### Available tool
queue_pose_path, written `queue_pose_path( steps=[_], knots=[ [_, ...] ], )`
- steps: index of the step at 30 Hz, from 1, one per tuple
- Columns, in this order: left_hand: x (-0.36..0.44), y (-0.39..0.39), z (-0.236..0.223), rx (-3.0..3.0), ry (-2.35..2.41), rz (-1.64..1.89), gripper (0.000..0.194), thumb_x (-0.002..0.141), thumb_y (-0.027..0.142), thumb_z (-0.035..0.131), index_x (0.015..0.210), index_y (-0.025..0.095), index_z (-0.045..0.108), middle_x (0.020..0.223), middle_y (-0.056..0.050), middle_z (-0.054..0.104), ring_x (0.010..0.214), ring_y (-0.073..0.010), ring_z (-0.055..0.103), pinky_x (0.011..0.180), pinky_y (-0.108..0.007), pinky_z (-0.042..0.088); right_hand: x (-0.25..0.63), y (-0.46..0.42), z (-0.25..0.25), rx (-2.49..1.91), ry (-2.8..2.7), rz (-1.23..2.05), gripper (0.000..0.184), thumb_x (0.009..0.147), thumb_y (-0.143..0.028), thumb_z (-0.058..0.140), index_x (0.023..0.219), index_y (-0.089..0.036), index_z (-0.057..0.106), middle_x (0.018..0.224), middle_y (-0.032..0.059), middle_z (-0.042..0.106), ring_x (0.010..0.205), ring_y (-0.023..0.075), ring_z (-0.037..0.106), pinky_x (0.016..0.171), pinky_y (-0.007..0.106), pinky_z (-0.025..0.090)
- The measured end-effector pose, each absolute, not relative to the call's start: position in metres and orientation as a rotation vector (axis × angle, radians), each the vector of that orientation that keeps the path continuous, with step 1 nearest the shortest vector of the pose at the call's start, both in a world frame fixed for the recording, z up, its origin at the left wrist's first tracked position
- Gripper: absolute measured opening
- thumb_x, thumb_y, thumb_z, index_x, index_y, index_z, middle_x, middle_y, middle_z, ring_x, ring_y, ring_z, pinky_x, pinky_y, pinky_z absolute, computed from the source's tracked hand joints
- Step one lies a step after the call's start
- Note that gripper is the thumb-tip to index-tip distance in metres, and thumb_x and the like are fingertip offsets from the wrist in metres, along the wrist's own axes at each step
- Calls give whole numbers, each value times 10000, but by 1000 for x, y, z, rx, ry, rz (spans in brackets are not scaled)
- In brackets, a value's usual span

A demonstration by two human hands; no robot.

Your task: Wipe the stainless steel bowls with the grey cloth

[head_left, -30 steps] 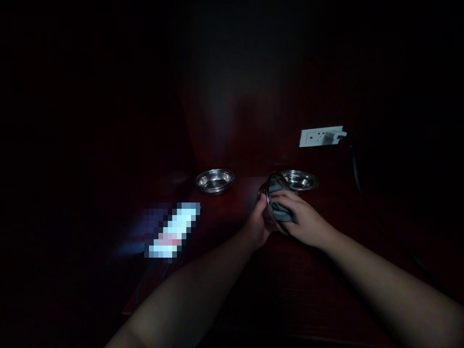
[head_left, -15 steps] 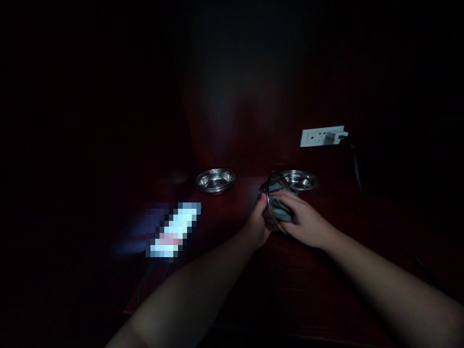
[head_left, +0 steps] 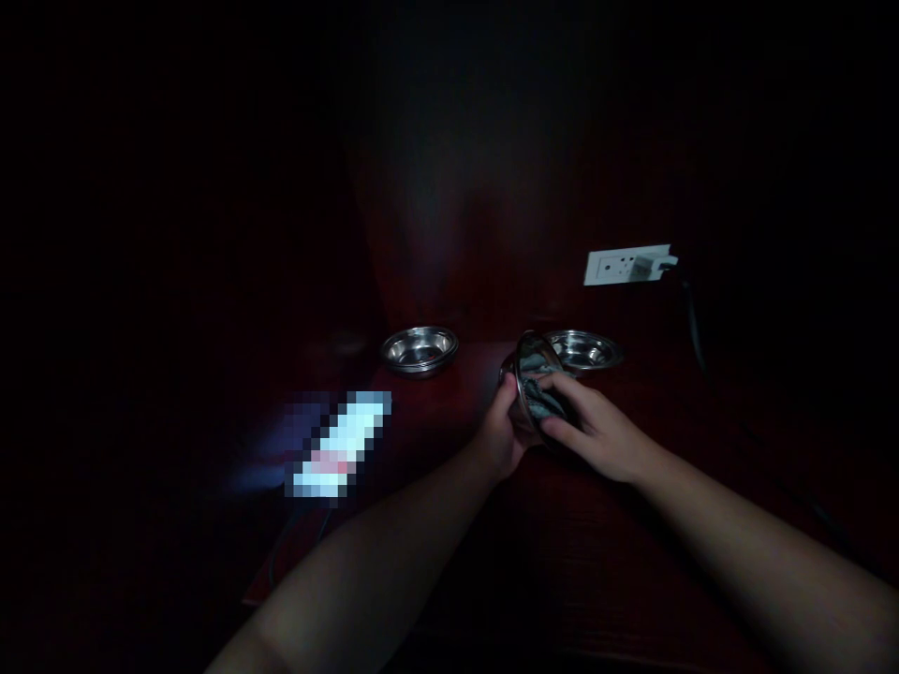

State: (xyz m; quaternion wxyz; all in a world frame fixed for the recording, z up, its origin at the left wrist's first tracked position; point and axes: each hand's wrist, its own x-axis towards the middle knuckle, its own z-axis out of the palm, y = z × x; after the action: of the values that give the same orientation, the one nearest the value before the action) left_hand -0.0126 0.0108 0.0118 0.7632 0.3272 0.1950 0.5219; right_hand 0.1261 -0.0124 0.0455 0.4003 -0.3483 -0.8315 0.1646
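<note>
A shiny metal bowl (head_left: 521,382) is tilted on its side, its opening turned to the right. My left hand (head_left: 501,435) is closed round its outer left side, the thumb near the rim. Inside the bowl lies a bunched grey-green cloth (head_left: 539,401), which my right hand (head_left: 594,426) grips and presses against the inner wall. Some of the right fingertips are hidden by the cloth and the bowl. Just behind the bowl stands another metal bowl (head_left: 586,350), partly covered from view. A stack of metal bowls (head_left: 420,350) sits farther left.
A glowing, pixelated screen (head_left: 341,445) lies at the left, with a thin cable below it. On the back wall is a white socket panel (head_left: 618,267) with a plug and a dark cord (head_left: 694,328) hanging down. The dark red table (head_left: 449,412) is dimly lit.
The fingers of my right hand have shifted with the cloth inside the bowl, and the thumb now shows apart from them. My left hand keeps its hold on the bowl.
</note>
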Motion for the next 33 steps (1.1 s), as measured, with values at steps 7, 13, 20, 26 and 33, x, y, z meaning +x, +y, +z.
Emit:
queue_pose_path(
  steps=[7, 13, 20, 26, 33],
  knots=[
    [-13, 11, 11, 699, 452, 1101, 528, 778, 638, 523, 987, 181, 683, 879, -75, 724, 889, -247, 670, 834, -393, 491, 129, -6, 39, -868, -2071, 452, 279, 950, -343, 380, 1063, -200, 592, 1307, 120, 577, 1221, 249, 523, 1051, 468, 370],
    [-13, 9, 12, 687, 486, 1100, 499, 788, 616, 529, 982, 181, 678, 834, -66, 716, 852, -233, 675, 802, -376, 504, 124, -8, 42, -915, -2131, 365, 193, 872, -302, 530, 994, -183, 621, 1272, 132, 567, 1194, 253, 530, 1035, 451, 390],
    [-12, 7, 13, 725, 449, 1117, 461, 786, 574, 562, 994, 179, 676, 885, -66, 723, 882, -220, 674, 804, -341, 508, 123, -9, 44, -875, -2127, 324, 187, 802, -241, 581, 978, -190, 620, 1142, 112, 577, 1086, 246, 570, 964, 436, 446],
    [-11, 12, 8, 731, 453, 1144, 483, 760, 572, 596, 1020, 172, 665, 912, -69, 724, 906, -231, 672, 816, -354, 509, 123, -6, 42, -872, -2139, 308, 203, 758, -189, 600, 961, -198, 596, 1034, 87, 591, 986, 233, 583, 898, 423, 474],
    [-12, 10, 9, 735, 442, 1130, 483, 767, 579, 583, 1014, 172, 666, 924, -71, 724, 933, -236, 667, 822, -356, 507, 124, -4, 41, -904, -2151, 298, 222, 749, -158, 602, 967, -193, 585, 1029, 85, 602, 982, 231, 579, 902, 413, 464]
  ],
)
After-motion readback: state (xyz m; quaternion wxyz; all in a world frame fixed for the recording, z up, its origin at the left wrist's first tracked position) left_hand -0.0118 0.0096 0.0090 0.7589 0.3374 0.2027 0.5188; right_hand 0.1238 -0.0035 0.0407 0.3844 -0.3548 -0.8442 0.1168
